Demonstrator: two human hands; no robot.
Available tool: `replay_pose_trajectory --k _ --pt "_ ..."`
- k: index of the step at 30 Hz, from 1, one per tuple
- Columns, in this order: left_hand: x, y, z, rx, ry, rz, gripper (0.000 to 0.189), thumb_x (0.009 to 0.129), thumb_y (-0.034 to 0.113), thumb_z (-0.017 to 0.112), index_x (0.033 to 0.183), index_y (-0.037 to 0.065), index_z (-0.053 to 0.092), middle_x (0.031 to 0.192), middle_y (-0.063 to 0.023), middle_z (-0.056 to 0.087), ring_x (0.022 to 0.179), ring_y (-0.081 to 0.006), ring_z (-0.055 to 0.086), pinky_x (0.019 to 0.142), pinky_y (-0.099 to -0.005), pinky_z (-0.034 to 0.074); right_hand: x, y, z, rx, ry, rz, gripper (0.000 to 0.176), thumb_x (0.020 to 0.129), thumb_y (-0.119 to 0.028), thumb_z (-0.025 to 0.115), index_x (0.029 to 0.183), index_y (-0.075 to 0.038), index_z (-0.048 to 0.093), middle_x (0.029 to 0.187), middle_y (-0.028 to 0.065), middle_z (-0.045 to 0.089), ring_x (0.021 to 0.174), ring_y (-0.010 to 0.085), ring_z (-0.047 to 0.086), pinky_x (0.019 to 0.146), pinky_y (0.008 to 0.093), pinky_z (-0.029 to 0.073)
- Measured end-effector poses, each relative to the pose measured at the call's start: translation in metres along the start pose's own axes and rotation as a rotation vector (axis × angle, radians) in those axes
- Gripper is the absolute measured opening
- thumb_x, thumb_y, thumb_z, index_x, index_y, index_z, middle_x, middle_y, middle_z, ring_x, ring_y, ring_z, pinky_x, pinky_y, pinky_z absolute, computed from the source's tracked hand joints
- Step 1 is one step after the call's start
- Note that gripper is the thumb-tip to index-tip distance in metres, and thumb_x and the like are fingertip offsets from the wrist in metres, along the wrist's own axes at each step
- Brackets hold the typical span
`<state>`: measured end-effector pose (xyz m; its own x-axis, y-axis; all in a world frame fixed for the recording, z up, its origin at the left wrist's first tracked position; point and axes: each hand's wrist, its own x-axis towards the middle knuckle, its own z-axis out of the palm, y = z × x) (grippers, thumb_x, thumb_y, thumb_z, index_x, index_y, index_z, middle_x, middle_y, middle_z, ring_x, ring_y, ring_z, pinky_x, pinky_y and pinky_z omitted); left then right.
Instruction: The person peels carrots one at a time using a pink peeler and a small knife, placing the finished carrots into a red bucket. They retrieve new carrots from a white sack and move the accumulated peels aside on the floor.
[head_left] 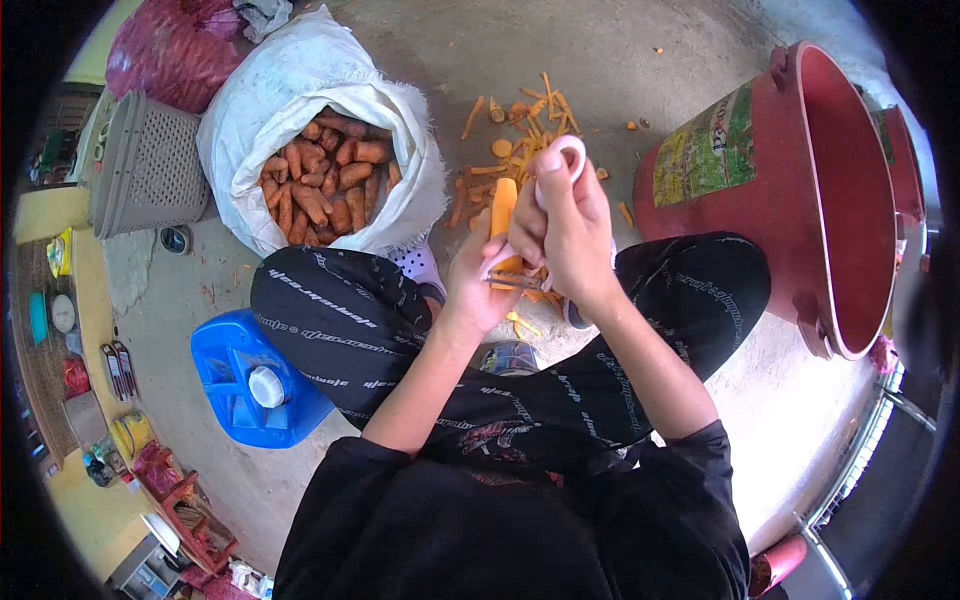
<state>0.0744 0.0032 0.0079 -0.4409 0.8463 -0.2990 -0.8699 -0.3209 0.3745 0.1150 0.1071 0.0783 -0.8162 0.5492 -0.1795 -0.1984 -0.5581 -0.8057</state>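
Note:
My left hand (476, 278) is closed around an orange peeled carrot (505, 205), whose smooth end points up and away from me. Wrapped in my right hand (568, 228) is a peeler with a pale pink handle (572, 148) that ends in a loop. Its metal blade (515, 281) lies across the lower part of the carrot, beside my left fingers. Behind my hands, orange peelings and carrot bits (530, 125) are scattered on the concrete floor. To the left, an open white sack (290, 85) holds many brownish unpeeled carrots (328, 180).
A large red tub (735, 205) stands close by my right knee. Beside my left leg is a blue jerrycan (235, 350) with a white cap. A grey crate (155, 165) and a red mesh sack (170, 55) sit farther left. Between my feet is a can (508, 358).

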Motion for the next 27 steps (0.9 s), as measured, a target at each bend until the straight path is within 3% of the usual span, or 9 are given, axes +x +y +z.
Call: replay_pose_trajectory --k 9,13,14,17,18,22,24,27 --pt "-0.002 0.001 0.000 -0.031 -0.042 -0.028 0.036 0.089 0.035 0.056 0.117 0.013 0.051 0.099 -0.0014 0.057 0.091 -0.0151 0.057 0.082 -0.0345 0.047 0.008 0.003 -0.005 0.078 -0.026 0.036 0.021 0.098 -0.028 0.045 0.093 -0.009 0.039 0.059 0.0002 0.037 0.042 0.0066 0.032 0.038 0.0222 0.032" --pt "-0.002 0.003 0.008 -0.079 0.029 -0.044 0.031 0.091 0.034 0.054 0.112 0.011 0.052 0.098 -0.0027 0.058 0.088 -0.0150 0.057 0.078 -0.0322 0.046 0.018 0.001 0.000 0.095 0.023 0.037 0.022 0.098 -0.029 0.045 0.091 -0.009 0.038 0.060 0.0000 0.036 0.042 0.0072 0.034 0.038 0.0229 0.032" --pt "0.000 0.002 0.001 -0.106 0.002 -0.057 0.030 0.092 0.033 0.053 0.111 0.010 0.053 0.096 -0.0032 0.058 0.086 -0.0149 0.056 0.076 -0.0317 0.046 0.022 0.001 -0.005 0.074 -0.025 0.034 0.023 0.098 -0.030 0.045 0.090 -0.010 0.037 0.060 -0.0001 0.036 0.042 0.0082 0.035 0.040 0.0252 0.040" --pt "0.000 -0.011 -0.014 -0.084 0.035 -0.086 0.033 0.095 0.038 0.047 0.112 0.010 0.051 0.100 -0.0047 0.056 0.082 -0.0144 0.052 0.068 -0.0280 0.043 0.038 -0.006 -0.008 0.055 0.045 -0.032 0.023 0.098 -0.029 0.045 0.090 -0.010 0.035 0.060 -0.0001 0.035 0.041 0.0088 0.036 0.044 0.0311 0.050" --pt "0.000 -0.012 -0.012 -0.058 0.064 -0.095 0.036 0.096 0.040 0.045 0.114 0.010 0.050 0.102 -0.0051 0.055 0.081 -0.0142 0.051 0.065 -0.0264 0.042 0.047 -0.007 -0.014 0.025 0.010 -0.059 0.022 0.097 -0.029 0.044 0.090 -0.010 0.034 0.060 0.0000 0.035 0.041 0.0094 0.037 0.048 0.0369 0.055" --pt "0.002 -0.009 0.001 -0.051 0.059 -0.086 0.041 0.097 0.043 0.039 0.117 0.009 0.049 0.093 -0.0057 0.052 0.074 -0.0135 0.046 0.061 -0.0262 0.039 0.074 -0.004 -0.021 0.068 0.053 -0.076 0.022 0.098 -0.029 0.042 0.089 -0.011 0.033 0.058 0.0002 0.035 0.041 0.0105 0.038 0.045 0.0362 0.054" --pt "0.000 -0.008 -0.010 0.029 0.005 -0.128 0.042 0.097 0.044 0.039 0.119 0.009 0.048 0.090 -0.0054 0.050 0.074 -0.0136 0.046 0.061 -0.0259 0.039 0.095 -0.003 -0.031 -0.016 0.081 -0.167 0.022 0.098 -0.028 0.041 0.088 -0.010 0.033 0.058 0.0009 0.036 0.041 0.0109 0.040 0.044 0.0358 0.054" --pt "-0.005 -0.007 0.004 -0.119 -0.052 -0.206 0.042 0.097 0.043 0.041 0.122 0.010 0.046 0.086 -0.0043 0.047 0.073 -0.0135 0.046 0.059 -0.0256 0.039 0.124 0.000 -0.052 -0.170 0.113 -0.240 0.023 0.098 -0.026 0.040 0.087 -0.008 0.032 0.058 0.0028 0.040 0.041 0.0120 0.043 0.043 0.0357 0.053"
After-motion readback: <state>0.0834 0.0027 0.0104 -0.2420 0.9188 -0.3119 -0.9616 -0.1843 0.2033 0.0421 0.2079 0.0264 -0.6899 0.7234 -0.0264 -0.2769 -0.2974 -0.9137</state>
